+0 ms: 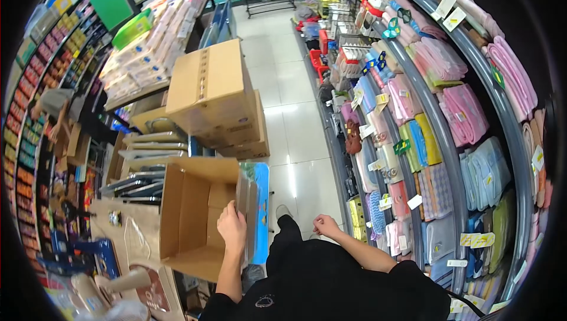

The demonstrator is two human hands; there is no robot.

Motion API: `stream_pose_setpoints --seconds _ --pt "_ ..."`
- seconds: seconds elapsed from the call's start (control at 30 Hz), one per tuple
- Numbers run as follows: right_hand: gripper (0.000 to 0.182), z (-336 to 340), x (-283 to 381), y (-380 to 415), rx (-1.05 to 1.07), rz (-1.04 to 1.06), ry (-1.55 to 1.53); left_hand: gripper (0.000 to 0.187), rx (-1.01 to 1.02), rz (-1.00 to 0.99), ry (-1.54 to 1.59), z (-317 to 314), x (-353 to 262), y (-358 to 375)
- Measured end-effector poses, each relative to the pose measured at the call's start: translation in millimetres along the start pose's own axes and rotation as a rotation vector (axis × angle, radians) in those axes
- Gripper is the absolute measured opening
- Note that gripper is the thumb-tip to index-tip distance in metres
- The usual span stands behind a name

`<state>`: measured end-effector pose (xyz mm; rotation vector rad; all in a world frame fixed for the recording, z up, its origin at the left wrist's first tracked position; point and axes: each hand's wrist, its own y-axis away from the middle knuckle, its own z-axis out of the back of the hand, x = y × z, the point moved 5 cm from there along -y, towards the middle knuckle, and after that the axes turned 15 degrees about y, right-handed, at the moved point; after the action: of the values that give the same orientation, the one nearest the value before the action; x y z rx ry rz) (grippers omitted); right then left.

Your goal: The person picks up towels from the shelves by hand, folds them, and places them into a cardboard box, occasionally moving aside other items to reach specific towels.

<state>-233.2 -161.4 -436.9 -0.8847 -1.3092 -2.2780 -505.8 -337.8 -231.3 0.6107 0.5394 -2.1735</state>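
An open, empty-looking cardboard box [183,214] lies tilted with its opening toward me, beside a blue-edged board [260,214]. My left hand [231,224] is at the box's right edge, its fingers closed on the cardboard there. To the right, over the aisle floor, my right hand [326,225] hangs with curled fingers, touching nothing that I can see. What its fingers may hold is too small to tell. Stacked closed cartons [212,90] stand beyond the open box.
Shelves of folded towels [463,114] line the right side. A tiled aisle [283,85] runs ahead. White packs [153,43] are piled on a table at the back left. A person [56,105] bends near the left shelves. A tape dispenser-like blue object [103,256] lies lower left.
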Motion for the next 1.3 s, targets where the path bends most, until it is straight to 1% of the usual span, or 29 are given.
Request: stream_pose_setpoints --seconds 0.03,0.07,0.13,0.17,0.2,0.23,0.27,0.33,0.37,0.4,0.47,0.5,0.53,0.6,0.63,0.73,0.77,0.8,0.87,0.9,0.97,1.0,1.07,1.1,1.17,1.2,1.23,1.27,1.3 --pt "0.022 6.4 11.6 -5.5 -0.029 -0.019 -0.01 0.037 0.023 0.02 0.011 -0.8 -1.7 -18.9" --pt "0.022 14.7 25.8 -12.8 -0.059 -0.032 -0.018 0.037 0.028 0.005 0.023 0.3 -6.7 -39.1" --pt "0.024 31.5 49.1 -33.3 -0.112 -0.055 -0.048 0.041 -0.048 -0.086 0.081 3.7 -20.7 -85.4" --pt "0.024 36.5 54.9 -50.2 -0.079 -0.048 0.06 0.041 -0.053 -0.093 0.09 0.8 -22.1 -108.9" --pt "0.024 41.2 60.3 -67.2 -0.044 -0.043 0.165 0.043 -0.083 -0.151 0.097 0.4 -26.1 -132.9" --pt "0.024 50.7 75.0 -77.2 -0.079 -0.031 0.253 0.045 -0.109 -0.213 0.1 1.1 -29.2 -154.8" --pt "0.024 55.7 88.8 -86.7 -0.089 -0.03 0.242 0.045 -0.107 -0.227 0.101 0.6 -30.5 -176.7" --pt "0.024 73.8 114.6 -113.4 -0.099 -0.042 0.093 0.048 -0.069 -0.294 0.085 -8.7 -40.5 -224.6" --pt "0.023 78.1 119.8 -129.8 -0.127 -0.039 0.041 0.054 0.0 -0.27 0.054 -19.0 -36.6 -247.8" --pt "0.023 83.2 126.8 -141.0 -0.149 -0.038 0.027 0.054 0.003 -0.295 0.061 -27.5 -36.4 -268.3" --pt "0.023 97.9 141.8 -167.4 -0.197 -0.015 0.065 0.061 0.115 -0.228 -0.077 -55.6 -28.8 -307.8" --pt "0.022 103.4 148.2 -177.2 -0.19 0.003 -0.006 0.065 0.161 -0.216 -0.08 -72.4 -20.1 -328.4" --pt "0.022 112.5 153.8 -188.5 -0.206 0.004 -0.018 0.065 0.162 -0.235 -0.079 -85.1 -17.3 -347.4" --pt "0.02 129.0 162.9 -211.8 -0.194 0.041 0.062 0.065 0.206 -0.133 -0.17 -111.4 -9.4 -383.2" --pt "0.019 139.1 168.1 -223.3 -0.223 0.064 0.032 0.068 0.245 -0.071 -0.198 -122.1 -7.2 -401.1" --pt "0.019 168.9 168.7 -269.4 -0.155 0.052 -0.019 0.071 0.266 0.023 -0.191 -150.1 -1.3 -448.8" --pt "0.019 183.7 168.5 -287.7 -0.168 0.076 0.031 0.073 0.212 0.035 -0.221 -160.3 2.4 -462.6" --pt "0.019 194.9 166.7 -303.2 -0.18 0.094 0.073 0.075 0.171 0.044 -0.255 -167.3 4.4 -471.3" --pt "0.019 223.8 164.5 -336.8 -0.188 0.11 -0.051 0.079 0.196 0.06 -0.352 -177.0 -7.6 -493.9" --pt "0.019 241.6 171.6 -351.2 -0.159 0.117 -0.037 0.079 0.188 0.092 -0.36 -183.4 -12.3 -501.6" --pt "0.02 269.9 179.4 -368.9 -0.142 0.038 -0.105 0.082 0.232 0.138 -0.493 -194.2 -15.1 -509.1" --pt "0.02 281.3 187.1 -378.7 -0.116 0.04 -0.093 0.082 0.232 0.165 -0.5 -193.2 -12.7 -512.3" --pt "0.018 303.7 194.8 -396.7 -0.134 -0.047 -0.133 0.085 0.313 0.159 -0.414 -194.7 -12.1 -518.5" --pt "0.018 311.0 201.6 -405.8 -0.12 -0.072 -0.158 0.085 0.308 0.157 -0.412 -193.5 -11.9 -525.2" --pt "0.019 323.1 213.4 -427.6 -0.118 -0.053 -0.152 0.086 0.417 0.132 -0.439 -200.8 -7.6 -524.1" --pt "0.02 326.3 217.4 -436.5 -0.102 -0.041 -0.144 0.088 0.389 0.124 -0.439 -202.9 -4.6 -521.9" --pt "0.016 329.1 223.5 -446.4 -0.105 -0.054 -0.15 0.09 0.359 0.115 -0.441 -203.7 -3.1 -520.9" --pt "0.016 332.6 230.9 -454.3 -0.132 -0.063 -0.168 0.092 0.413 0.125 -0.452 -196.8 -16.8 -521.9" --pt "0.015 333.8 239.3 -460.2 -0.133 -0.04 -0.2 0.091 0.388 0.103 -0.488 -201.3 -2.7 -519.3"
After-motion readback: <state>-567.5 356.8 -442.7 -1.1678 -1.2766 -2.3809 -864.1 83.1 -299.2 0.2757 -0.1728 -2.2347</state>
